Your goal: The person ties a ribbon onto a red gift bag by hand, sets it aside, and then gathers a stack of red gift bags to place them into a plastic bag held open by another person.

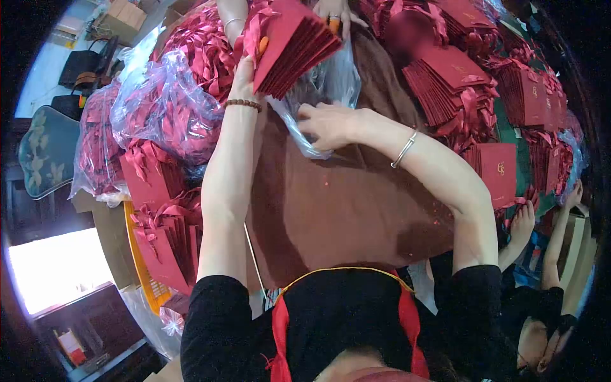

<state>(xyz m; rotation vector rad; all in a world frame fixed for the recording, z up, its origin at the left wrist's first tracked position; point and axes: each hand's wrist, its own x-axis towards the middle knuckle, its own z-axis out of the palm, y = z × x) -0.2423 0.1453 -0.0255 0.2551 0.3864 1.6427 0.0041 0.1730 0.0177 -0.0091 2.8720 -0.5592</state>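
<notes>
My left hand (244,75), with a beaded bracelet at its wrist, grips a stack of red paper gift bags (289,48) with ribbon handles. The stack is held tilted above the table, over the mouth side of a clear plastic bag (347,73). Fingers curled, my right hand (326,127) holds the near edge of that plastic bag; part of the grip is hidden behind the back of the hand. The plastic bag lies partly spread on the brown cloth (356,210).
Across the table are a co-worker's hands (334,14). Red gift bags in bundles (445,83) line the right side. Plastic-wrapped bundles (172,108) and more red bags (165,248) stand at left, beside a yellow crate (141,267). Another person's hand (522,223) is at right.
</notes>
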